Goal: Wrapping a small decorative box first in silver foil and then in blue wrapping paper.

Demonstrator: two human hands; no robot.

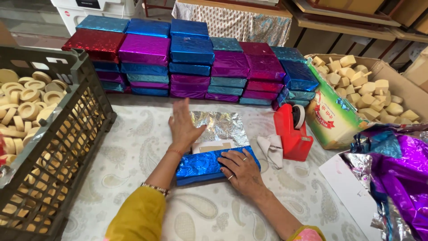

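A flat box point(213, 146) lies on the table in front of me, half covered by shiny blue foil paper point(200, 166) whose silver inner side point(220, 125) is spread open behind it. My right hand point(240, 169) presses flat on the folded blue flap at the near right corner. My left hand point(183, 127) hovers with fingers spread over the left edge of the silver sheet, touching or just above it. Neither hand grips anything.
Stacks of foil-wrapped boxes point(191, 64) in blue, purple and red line the back. A red tape dispenser point(292, 134) and a white cloth point(272, 149) stand right of the box. A dark crate point(67, 134) of wooden rings is left; a carton point(334, 120) of wooden blocks and loose foil sheets point(397, 174) are right.
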